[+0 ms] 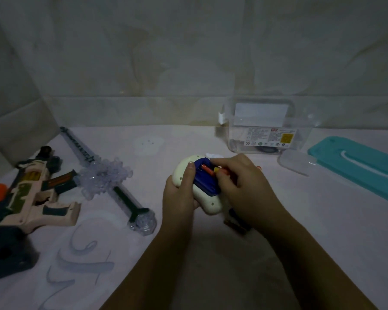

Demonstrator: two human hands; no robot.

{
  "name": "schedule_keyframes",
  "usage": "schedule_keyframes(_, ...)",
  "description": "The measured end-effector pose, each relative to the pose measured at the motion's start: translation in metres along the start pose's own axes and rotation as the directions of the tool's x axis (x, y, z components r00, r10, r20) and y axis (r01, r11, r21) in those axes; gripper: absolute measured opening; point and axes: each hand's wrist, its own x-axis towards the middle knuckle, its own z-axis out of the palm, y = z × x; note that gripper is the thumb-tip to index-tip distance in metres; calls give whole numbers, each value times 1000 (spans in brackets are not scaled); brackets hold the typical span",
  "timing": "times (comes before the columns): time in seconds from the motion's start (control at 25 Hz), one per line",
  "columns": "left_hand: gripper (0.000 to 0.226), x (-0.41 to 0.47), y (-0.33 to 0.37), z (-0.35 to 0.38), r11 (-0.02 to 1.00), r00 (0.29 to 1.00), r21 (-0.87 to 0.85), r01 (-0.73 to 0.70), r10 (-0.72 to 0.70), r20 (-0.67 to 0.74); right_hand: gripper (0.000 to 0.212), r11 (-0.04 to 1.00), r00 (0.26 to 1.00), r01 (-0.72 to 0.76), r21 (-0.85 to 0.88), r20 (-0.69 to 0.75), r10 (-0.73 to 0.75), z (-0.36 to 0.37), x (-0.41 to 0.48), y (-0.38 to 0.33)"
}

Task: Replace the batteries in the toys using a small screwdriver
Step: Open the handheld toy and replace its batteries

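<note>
A pale draped wall backed the dim pink counter. At mid-counter the left hand gripped the cream toy, long axis near-to-far, blue battery bay up. The right hand pinched a small orange-yellow object there.

Bare left grip, bare right grip, bare forearms

Left hand grips toy, thumb on top; right hand pinches orange-yellow item
</note>
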Motion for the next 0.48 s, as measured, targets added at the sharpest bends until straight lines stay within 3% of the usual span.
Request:
schedule_keyframes(0.12, 75, 2, -1, 0, 999, 999, 8, 32, -31, -19, 9, 1000, 993, 9, -15, -121, -11, 9, 0, 3)
schedule_keyframes(0.28, 83, 2, 0, 1, 999, 998, 3, 54, -54, -15, 6, 983, 976, 106, -148, -176, -131, 19, 4, 6)
schedule_keyframes(0.48, 59, 5, 0, -3, 998, 999, -50, 46, -46, 0, 16, 995, 993, 90, -37, -69, -92, 17, 4, 2)
